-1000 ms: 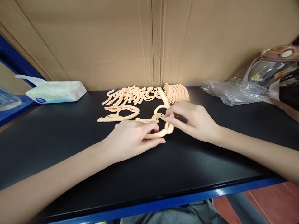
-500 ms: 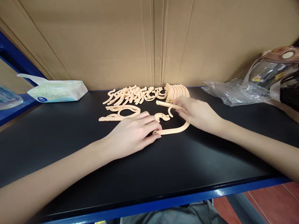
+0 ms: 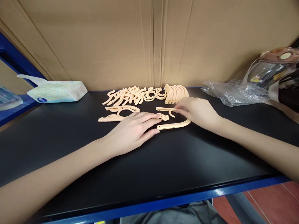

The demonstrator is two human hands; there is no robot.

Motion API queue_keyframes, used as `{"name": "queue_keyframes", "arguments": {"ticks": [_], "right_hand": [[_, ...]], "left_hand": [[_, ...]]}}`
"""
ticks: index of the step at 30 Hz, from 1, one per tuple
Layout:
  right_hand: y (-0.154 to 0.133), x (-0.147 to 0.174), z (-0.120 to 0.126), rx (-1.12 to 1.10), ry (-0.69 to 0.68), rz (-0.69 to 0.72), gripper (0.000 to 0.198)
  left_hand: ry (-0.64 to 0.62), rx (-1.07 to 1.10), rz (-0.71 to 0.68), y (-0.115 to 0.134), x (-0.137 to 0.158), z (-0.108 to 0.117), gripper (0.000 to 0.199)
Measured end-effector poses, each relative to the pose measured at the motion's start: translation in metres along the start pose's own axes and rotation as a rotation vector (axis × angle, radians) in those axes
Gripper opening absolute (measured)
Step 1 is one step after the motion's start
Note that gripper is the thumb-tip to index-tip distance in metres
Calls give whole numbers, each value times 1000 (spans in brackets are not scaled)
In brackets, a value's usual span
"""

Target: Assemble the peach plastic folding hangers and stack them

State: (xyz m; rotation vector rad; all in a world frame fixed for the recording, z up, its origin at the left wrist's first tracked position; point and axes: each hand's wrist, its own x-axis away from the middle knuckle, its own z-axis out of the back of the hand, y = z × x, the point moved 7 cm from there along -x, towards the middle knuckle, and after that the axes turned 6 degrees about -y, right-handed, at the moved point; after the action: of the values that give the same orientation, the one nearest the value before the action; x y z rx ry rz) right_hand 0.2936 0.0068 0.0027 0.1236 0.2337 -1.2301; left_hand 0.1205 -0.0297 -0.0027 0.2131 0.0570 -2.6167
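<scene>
Beige plastic pieces that look like folding-hanger parts lie on the black table. My right hand (image 3: pixel 196 111) is closed on a straight-ended hanger arm (image 3: pixel 164 109), with a thin hook (image 3: pixel 172 114) just beneath it. A curved hanger arm (image 3: pixel 174 125) lies nearer to me, its right end running under my right hand. Fingers stretched out and thumb apart, my left hand (image 3: pixel 135 129) rests open on the left. Its fingertips reach a small hanger piece (image 3: pixel 164 117), partly covered; the thumb tip is beside the near arm's holed end. Left of that hand sit hanger parts (image 3: pixel 109 119), partly hidden.
Behind lie a pile of loose hanger parts (image 3: pixel 126 95), several ring-like hooks (image 3: pixel 150 95) and a row of curved arms (image 3: pixel 176 93). A tissue pack (image 3: pixel 57 91) is at left. Crumpled clear plastic (image 3: pixel 230 91) and a bottle (image 3: pixel 268 71) stand right, against cardboard (image 3: pixel 105 43).
My left hand has let go of the near arm's end, and its fingers have straightened. The arm in my right hand has come down and turned level.
</scene>
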Motion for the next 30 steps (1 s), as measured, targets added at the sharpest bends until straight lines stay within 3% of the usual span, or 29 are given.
{"name": "queue_keyframes", "arguments": {"ticks": [6, 14, 25, 30], "right_hand": [[1, -1, 0, 16, 19, 23, 15], [0, -1, -2, 28, 16, 46, 16], [-3, 1, -2, 45, -6, 77, 11], [-20, 9, 15, 50, 95, 192, 17]], "left_hand": [[20, 7, 19, -2, 0, 1, 36], [51, 108, 63, -9, 2, 2, 17], [84, 176, 197, -18, 4, 2, 4], [95, 164, 180, -15, 3, 6, 3]]}}
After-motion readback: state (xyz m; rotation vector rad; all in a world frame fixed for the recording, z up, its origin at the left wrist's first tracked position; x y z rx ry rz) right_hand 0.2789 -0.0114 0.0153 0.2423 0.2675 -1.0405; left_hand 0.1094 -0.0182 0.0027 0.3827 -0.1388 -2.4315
